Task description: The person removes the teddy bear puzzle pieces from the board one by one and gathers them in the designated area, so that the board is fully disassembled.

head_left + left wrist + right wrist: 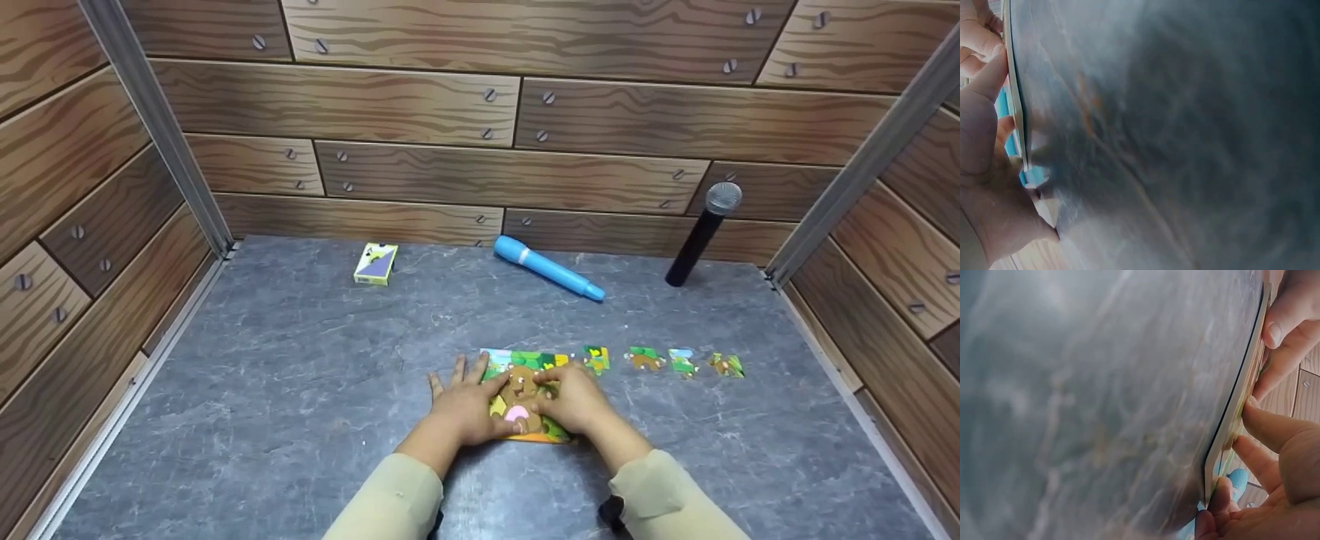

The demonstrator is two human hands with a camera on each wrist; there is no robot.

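Observation:
A jigsaw puzzle board (pixel 525 433) with a brown bear in the middle lies on the grey tabletop in the head view. My left hand (pixel 466 411) rests on its left side, fingers spread and thumb across the picture. On the right side my right hand (pixel 576 399) has thumb and bent forefinger around a puzzle piece, mostly hidden by the hand. In the right wrist view the right hand's fingertips (pixel 1252 404) touch the board (pixel 1230 422) from above. The left wrist view shows the left hand (pixel 988 163) along the board's edge (pixel 1015 95).
Right of the board several loose puzzle pieces (pixel 645 359) lie in a row. Behind them are a blue marker-shaped stick (pixel 551 270) and a black microphone (pixel 697 244). A card box (pixel 376 264) sits at the back left. Wood-patterned walls (pixel 420 165) enclose the table.

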